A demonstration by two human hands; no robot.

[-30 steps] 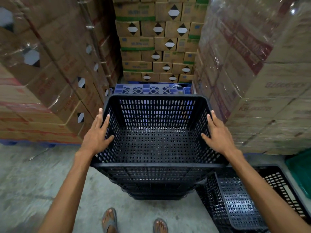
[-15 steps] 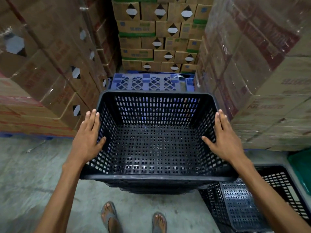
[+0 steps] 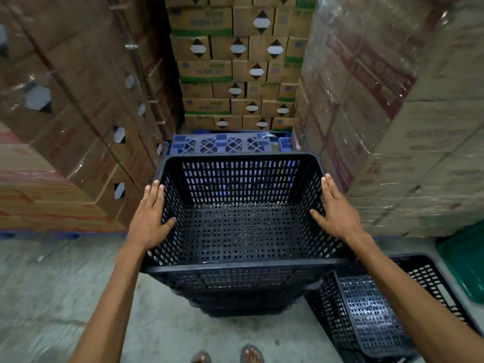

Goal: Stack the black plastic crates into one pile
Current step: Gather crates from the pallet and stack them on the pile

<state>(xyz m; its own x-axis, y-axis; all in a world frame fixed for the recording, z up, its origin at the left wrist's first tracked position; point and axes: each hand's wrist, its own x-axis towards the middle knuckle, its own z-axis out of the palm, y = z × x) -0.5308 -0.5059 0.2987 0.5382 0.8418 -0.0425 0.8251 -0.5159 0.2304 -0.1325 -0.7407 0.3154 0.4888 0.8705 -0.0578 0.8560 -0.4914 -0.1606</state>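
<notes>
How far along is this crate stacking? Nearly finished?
Partly. Done: several black crates sit nested in a pile, and the top crate looks seated on it. In hand: the left hand and right hand press flat on that crate's side rims. Left: at least two loose crates on the floor at the right, one tilted inside the other, not yet added.

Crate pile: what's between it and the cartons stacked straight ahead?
A blue plastic pallet lies there, beyond the far rim of the crate pile and before the cartons. Head view.

Print on cartons (image 3: pixel 207 72) blurred, nothing legible.
</notes>
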